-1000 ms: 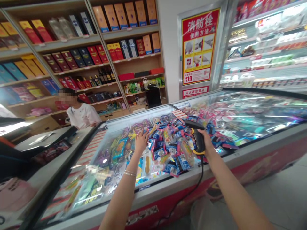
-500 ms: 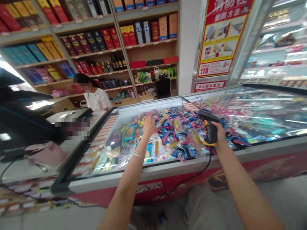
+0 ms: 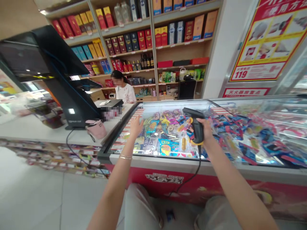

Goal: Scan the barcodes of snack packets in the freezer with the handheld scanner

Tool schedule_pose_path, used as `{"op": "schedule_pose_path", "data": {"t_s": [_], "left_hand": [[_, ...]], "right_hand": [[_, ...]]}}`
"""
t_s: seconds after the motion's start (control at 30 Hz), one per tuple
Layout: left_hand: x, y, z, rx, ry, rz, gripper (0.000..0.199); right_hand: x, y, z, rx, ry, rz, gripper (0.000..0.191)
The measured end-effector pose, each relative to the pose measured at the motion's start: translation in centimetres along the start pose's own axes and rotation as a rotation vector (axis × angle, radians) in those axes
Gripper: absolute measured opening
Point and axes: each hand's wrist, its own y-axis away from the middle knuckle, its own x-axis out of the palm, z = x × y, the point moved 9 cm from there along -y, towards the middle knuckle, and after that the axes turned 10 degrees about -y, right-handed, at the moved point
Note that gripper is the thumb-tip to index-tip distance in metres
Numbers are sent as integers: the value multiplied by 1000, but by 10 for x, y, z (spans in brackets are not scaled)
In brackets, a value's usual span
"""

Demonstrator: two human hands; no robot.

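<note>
My right hand (image 3: 207, 131) is wrapped round the grip of a black and yellow barcode scanner (image 3: 198, 129), its head tilted to the left above the freezer. A dark cord runs down from the scanner's base over the freezer's front. My left hand (image 3: 136, 126), with a thin bracelet at the wrist, is over the left end of the chest freezer (image 3: 153, 160). Its fingers are partly stretched out and I see nothing held in them; whether they touch the glass is unclear. Wrapped ice creams (image 3: 153, 127) in blue, purple and yellow packets lie inside the freezer.
Left of the freezer is a counter (image 3: 48, 129) with a black checkout terminal (image 3: 64, 86) and a pink pouch (image 3: 96, 128). A person (image 3: 125, 91) in white is behind the counter. Shelves (image 3: 134, 54) of boxed bottles line the back. A small blue wrapper (image 3: 170, 215) lies on the floor.
My view has swung left. My left hand has moved left from above the packets to the freezer's left end. The scanner, still in my right hand, has moved left over the packets.
</note>
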Motion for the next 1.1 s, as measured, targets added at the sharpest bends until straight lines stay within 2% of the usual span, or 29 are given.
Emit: {"op": "schedule_pose_path", "data": {"t_s": [0.1, 0.2, 0.3, 0.4, 0.5, 0.6, 0.73, 0.8, 0.87, 0.97, 1.03, 1.1], "left_hand": [[-9, 16, 38, -61, -87, 25, 29], [-13, 28, 69, -109, -143, 69, 28], [-16, 32, 98, -169, -60, 134, 34], [-12, 31, 119, -205, 91, 231, 50], [-3, 29, 129, -181, 59, 362, 41], [7, 25, 129, -125, -80, 460, 21], [18, 12, 117, -28, -283, 560, 19], [22, 1, 106, -8, -324, 559, 18], [27, -11, 90, 14, -293, 504, 15], [34, -23, 64, -5, -89, 310, 9], [39, -23, 54, -58, 100, 169, 15], [44, -20, 47, -84, 235, 80, 21]], "right_hand": [[32, -7, -50, 108, -14, 36, 25], [55, -10, -95, 200, -2, 53, 24], [69, -14, -131, 274, 13, 72, 23], [80, -18, -161, 350, 17, 141, 23], [86, -20, -184, 419, 14, 200, 23], [87, -18, -196, 455, 8, 225, 22], [82, -15, -200, 477, 17, 204, 21], [78, -16, -200, 476, 11, 182, 22], [77, -16, -201, 484, -5, 180, 23], [76, -18, -206, 502, -46, 194, 25], [72, -21, -207, 491, -91, 170, 25], [66, -25, -206, 464, -139, 113, 25]]}}
